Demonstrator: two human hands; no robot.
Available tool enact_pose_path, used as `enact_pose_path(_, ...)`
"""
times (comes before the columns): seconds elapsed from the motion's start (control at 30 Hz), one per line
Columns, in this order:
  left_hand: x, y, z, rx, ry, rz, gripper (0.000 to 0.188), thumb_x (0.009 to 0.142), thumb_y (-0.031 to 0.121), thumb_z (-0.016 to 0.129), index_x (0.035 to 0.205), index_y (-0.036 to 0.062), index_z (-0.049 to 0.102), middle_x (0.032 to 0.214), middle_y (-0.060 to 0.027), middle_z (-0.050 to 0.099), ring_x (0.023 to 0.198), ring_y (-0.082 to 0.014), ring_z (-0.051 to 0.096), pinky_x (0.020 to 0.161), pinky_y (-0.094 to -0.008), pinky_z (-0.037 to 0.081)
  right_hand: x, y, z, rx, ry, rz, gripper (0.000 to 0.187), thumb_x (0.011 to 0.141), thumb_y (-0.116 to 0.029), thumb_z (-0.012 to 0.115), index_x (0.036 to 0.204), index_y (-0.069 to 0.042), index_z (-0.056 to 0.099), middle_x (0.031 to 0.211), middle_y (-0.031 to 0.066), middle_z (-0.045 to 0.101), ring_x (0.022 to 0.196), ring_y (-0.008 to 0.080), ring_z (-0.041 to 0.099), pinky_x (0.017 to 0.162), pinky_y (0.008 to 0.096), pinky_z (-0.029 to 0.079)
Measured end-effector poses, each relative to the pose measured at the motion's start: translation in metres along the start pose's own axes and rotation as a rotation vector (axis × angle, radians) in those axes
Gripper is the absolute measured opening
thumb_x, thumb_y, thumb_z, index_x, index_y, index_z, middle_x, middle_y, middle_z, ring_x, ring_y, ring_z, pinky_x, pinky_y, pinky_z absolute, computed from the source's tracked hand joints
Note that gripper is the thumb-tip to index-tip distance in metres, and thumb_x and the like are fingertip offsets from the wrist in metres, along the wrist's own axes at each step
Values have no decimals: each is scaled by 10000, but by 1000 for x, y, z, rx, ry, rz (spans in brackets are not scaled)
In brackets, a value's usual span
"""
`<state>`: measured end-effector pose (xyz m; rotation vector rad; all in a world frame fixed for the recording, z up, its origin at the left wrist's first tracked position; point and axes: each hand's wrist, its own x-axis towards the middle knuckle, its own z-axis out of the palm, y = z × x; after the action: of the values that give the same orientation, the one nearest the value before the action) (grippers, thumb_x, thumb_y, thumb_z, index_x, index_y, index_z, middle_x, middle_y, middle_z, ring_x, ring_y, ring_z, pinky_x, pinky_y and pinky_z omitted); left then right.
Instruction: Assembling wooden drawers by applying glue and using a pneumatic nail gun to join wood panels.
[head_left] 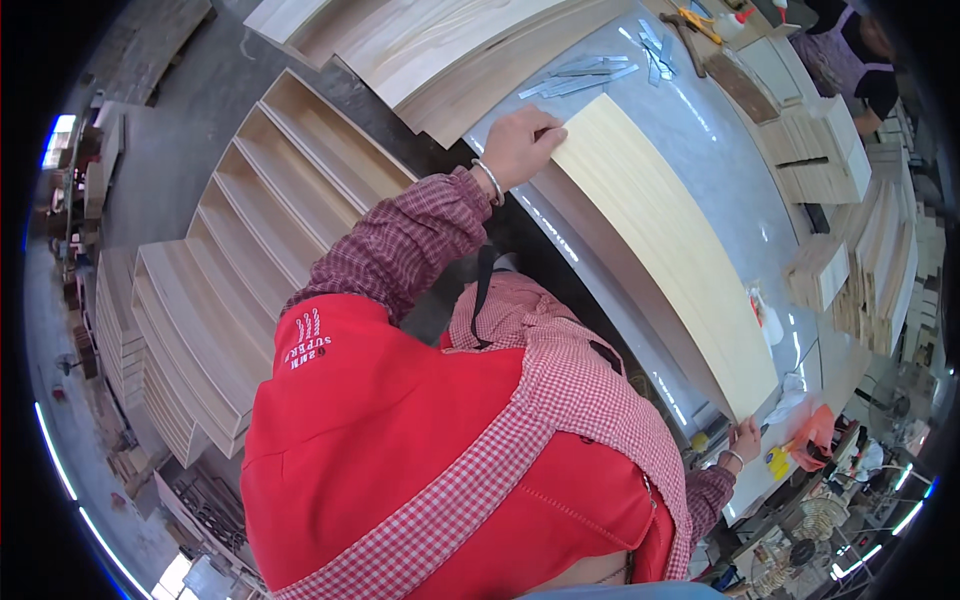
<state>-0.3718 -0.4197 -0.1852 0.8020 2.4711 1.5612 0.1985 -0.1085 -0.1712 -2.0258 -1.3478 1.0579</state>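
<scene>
A long pale wooden panel (665,240) stretches diagonally over the near edge of the grey-blue worktable (735,180). A darker, shaded long face shows along its near side. My left hand (525,145) is closed on its far left end, thumb and fingers gripping the corner. At the opposite end, my right hand (743,440) pinches the near right corner between its fingertips. The undersides of both grips are hidden. Beyond my left hand lie several loose thin metallic-looking strips (585,72) on the tabletop.
Wooden drawer-like boxes (270,170) are stacked at left; more wooden pieces (440,50) stand at top. A hammer (684,42), a glue bottle (732,24) and wood stacks (865,260) line the table's far side. Another person (845,60) is there. A red plastic bag (812,437) lies right.
</scene>
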Motion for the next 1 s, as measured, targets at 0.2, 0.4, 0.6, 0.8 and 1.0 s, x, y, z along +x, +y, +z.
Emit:
enact_pose_path(0.2, 14, -4, 13, 73, -66, 24, 175, 783, 155, 606, 863, 6, 651, 747, -24, 611, 596, -131, 495, 579, -228, 400, -3, -6, 3, 45, 121, 19, 256, 769, -152, 661, 1010, -75, 629, 799, 42, 612, 612, 112, 532, 517, 189, 448)
enact_pose_path(0.4, 55, 27, 25, 284, -233, 44, 261, 821, 207, 579, 1020, 38, 598, 887, -94, 605, 756, -210, 571, 695, -298, 459, 46, -20, 38, 156, 40, -124, 271, 745, -121, 651, 998, -24, 638, 798, 38, 613, 641, 103, 518, 571, 197, 433)
enact_pose_path(0.6, 64, 146, 123, 287, -382, 617, 381, 775, 173, 653, 1109, 29, 541, 1075, -105, 564, 955, -248, 555, 832, -315, 442, 49, -58, 44, 213, 8, -120, 201, 801, -75, 599, 989, -25, 650, 883, 48, 625, 743, 119, 572, 674, 202, 503)
enact_pose_path(0.8, -2, 261, 294, 195, -896, 969, 597, 718, 289, 720, 1214, 54, 483, 1223, -113, 499, 1070, -268, 508, 903, -343, 409, 62, -44, 21, 641, -150, -199, 209, 799, -47, 583, 996, -35, 649, 840, 23, 627, 666, 94, 547, 596, 189, 467)
enact_pose_path(1.0, -57, 319, 427, 367, -998, 1261, 843, 664, 611, 626, 1276, 75, 403, 1289, -220, 386, 1117, -358, 440, 959, -412, 341, 81, -19, 17, 506, -14, -421, 198, 781, -30, 590, 969, -44, 653, 834, 25, 627, 627, 92, 540, 557, 198, 444)
